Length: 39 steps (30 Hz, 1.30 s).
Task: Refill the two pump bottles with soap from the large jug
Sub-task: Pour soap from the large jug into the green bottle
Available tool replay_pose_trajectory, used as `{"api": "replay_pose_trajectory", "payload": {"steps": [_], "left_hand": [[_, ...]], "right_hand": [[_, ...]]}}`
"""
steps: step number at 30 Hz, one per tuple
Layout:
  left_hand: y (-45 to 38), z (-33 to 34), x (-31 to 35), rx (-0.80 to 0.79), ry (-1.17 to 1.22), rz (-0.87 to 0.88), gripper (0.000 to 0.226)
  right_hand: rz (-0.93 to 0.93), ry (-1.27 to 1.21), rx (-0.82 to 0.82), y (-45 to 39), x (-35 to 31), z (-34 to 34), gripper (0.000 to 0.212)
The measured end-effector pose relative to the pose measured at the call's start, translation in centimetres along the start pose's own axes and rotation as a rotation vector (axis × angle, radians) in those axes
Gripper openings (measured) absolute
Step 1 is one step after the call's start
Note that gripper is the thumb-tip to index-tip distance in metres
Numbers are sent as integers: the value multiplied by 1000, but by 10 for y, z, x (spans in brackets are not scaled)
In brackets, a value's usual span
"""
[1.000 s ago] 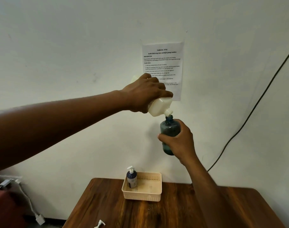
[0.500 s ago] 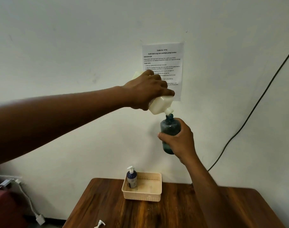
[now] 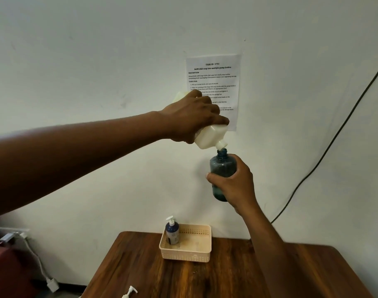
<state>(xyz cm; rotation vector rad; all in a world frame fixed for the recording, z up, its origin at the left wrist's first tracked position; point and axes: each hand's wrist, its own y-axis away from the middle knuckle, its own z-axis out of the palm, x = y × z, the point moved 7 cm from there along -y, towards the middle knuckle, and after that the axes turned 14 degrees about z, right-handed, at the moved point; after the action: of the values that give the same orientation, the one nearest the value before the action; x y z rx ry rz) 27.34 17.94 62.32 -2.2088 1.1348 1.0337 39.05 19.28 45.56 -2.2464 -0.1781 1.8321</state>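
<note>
Tilting above, left fingers (image 3: 207,108) wrap the jug (image 3: 209,137); right fingers (image 3: 216,177) curl round the blue bottle (image 3: 222,166).

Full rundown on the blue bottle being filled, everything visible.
The blue bottle is round, translucent teal-blue plastic, with rounded shoulders and a short open neck, no pump fitted. It is held upright in mid-air before the wall, high above the table. The right hand grips its lower body, hiding much of it. The tilted white jug has its spout at the bottle's mouth. Fill level cannot be told.

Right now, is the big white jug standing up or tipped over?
Tipped. The left hand holds the jug slanted, spout down over the open neck of the blue bottle.
</note>
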Motion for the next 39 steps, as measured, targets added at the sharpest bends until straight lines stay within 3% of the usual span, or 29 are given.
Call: {"api": "replay_pose_trajectory", "payload": {"steps": [15, 20, 30, 39], "left_hand": [[34, 47, 9, 107, 435, -291, 88], [54, 75, 21, 188, 688, -445, 90], [127, 168, 91, 472, 1325, -812, 84], [213, 267, 179, 443, 1506, -1081, 73]], "right_hand": [[38, -26, -22, -2, 12, 14, 67], [27, -15, -30, -1, 15, 24, 67], [25, 23, -77, 15, 43, 66, 73], [-4, 58, -68, 43, 83, 122, 76]]}}
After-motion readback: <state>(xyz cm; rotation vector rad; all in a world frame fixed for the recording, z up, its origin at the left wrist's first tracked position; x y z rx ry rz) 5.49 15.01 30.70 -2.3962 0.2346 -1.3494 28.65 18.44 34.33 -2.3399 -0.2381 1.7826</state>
